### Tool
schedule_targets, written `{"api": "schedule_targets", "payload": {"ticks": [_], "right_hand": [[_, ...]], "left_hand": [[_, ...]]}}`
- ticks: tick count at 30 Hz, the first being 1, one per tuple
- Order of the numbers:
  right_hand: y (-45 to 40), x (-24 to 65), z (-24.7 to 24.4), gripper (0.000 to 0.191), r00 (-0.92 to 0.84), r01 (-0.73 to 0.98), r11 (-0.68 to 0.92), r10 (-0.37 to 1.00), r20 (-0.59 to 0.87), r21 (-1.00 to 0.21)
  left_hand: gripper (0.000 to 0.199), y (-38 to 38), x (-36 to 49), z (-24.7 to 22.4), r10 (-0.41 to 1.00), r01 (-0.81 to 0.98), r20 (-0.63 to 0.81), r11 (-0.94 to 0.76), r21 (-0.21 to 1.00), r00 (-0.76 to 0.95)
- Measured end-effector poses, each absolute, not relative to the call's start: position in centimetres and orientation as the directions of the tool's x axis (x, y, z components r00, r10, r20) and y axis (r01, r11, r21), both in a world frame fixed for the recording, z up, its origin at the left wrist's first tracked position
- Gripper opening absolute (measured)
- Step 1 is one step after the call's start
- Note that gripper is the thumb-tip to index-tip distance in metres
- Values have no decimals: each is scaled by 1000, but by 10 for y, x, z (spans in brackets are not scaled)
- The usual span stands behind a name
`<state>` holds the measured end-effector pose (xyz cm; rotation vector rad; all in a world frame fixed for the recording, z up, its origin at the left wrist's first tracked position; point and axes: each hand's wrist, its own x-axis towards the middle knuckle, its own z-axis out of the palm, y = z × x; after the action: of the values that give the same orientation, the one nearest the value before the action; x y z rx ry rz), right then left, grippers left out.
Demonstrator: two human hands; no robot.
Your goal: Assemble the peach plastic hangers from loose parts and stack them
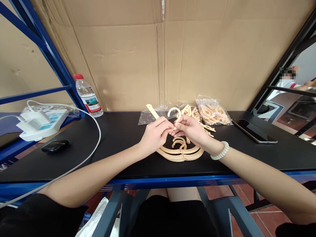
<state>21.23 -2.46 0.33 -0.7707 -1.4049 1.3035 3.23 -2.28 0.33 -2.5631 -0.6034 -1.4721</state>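
Assembly, seemingly, of bar (152, 111) in tightly pinched left hand (155, 134) and hook (178, 111) in tightly pinched right hand (191, 129), beyond curved hangers (175, 158); likely calls for steady alignment.

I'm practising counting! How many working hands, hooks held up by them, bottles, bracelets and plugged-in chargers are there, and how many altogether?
Hands: 2
Hook: 1
Bottle: 1
Bracelet: 1
Chargers: 2
Total: 7
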Motion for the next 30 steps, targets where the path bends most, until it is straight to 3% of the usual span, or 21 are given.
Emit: {"api": "schedule_targets", "payload": {"ticks": [6,9,12,14,16,18,23,30], "right_hand": [[-17,221,4,29,-312,-148,214,916,251,-966],[-16,224,7,30,-252,-166,227,931,264,-960],[-17,226,12,28,-184,-196,223,948,259,-955],[-17,227,14,28,-178,-204,214,951,251,-955],[-17,226,14,29,-197,-215,204,949,247,-955],[-19,223,12,32,-228,-226,180,946,231,-957],[-28,214,11,33,-278,-192,103,948,155,-976],[-20,225,14,28,-340,-140,73,933,117,-987]], "left_hand": [[2,-18,30,3,420,399,809,-881,254,411],[27,-18,28,3,434,403,854,-863,303,288],[47,-18,28,4,497,291,868,-834,469,24],[49,-17,30,4,643,163,766,-756,634,5],[45,-16,33,2,802,59,573,-588,806,167],[40,-16,36,0,865,-3,396,-416,910,307],[31,-23,40,0,889,-114,319,-298,948,328],[29,-24,40,7,923,-133,233,-201,971,307]]}}
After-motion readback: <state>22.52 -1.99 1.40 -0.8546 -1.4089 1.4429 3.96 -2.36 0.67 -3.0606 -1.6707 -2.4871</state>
